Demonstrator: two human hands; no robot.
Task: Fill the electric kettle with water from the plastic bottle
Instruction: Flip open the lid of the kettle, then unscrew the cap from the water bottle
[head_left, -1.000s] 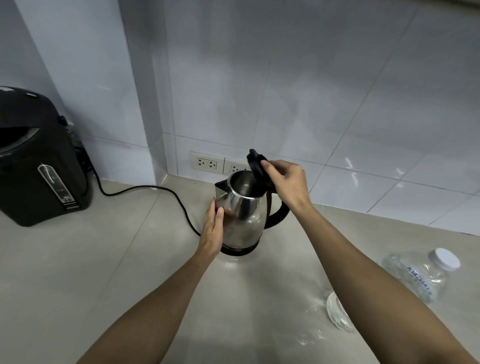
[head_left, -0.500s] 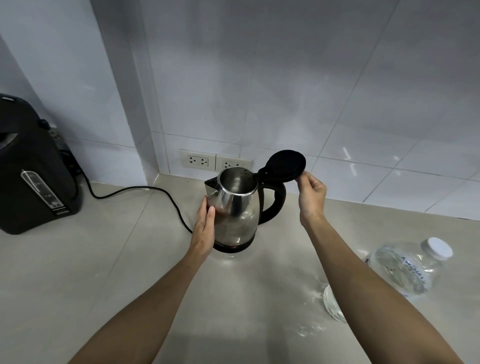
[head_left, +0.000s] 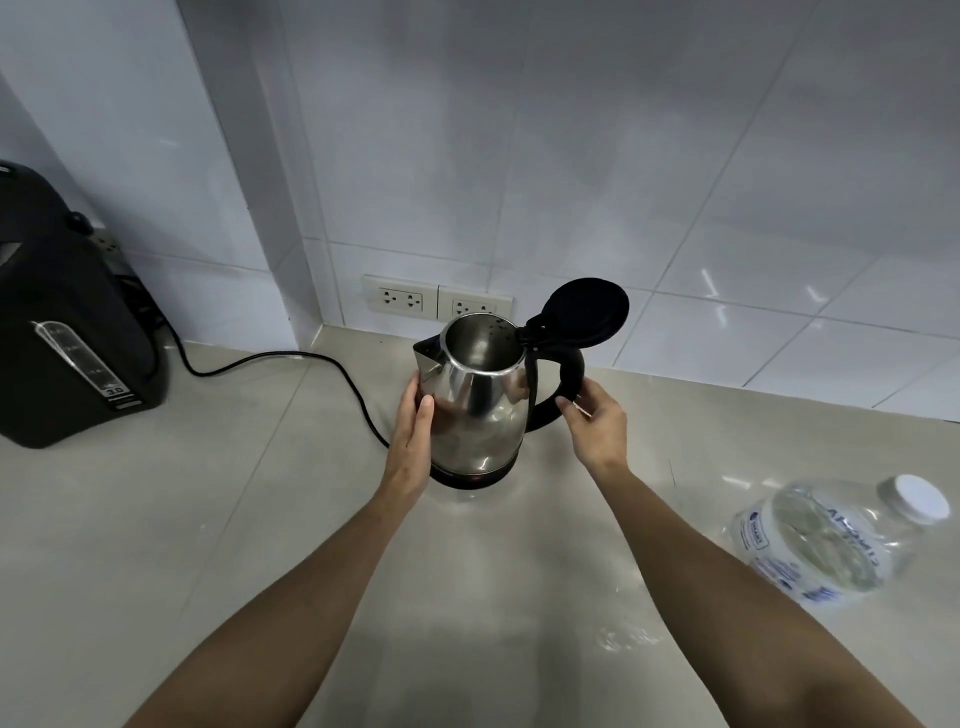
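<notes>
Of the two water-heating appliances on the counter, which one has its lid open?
The steel kettle between the hands: its black lid is flipped up behind the rim, showing the inside. The black water boiler at far left is closed.

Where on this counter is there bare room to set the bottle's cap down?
Bare counter lies between the black dispenser and left hand, in front of the cord. Another patch sits between kettle and bottle, behind the right hand. It is crowded around the kettle, flanked by both hands.
</notes>
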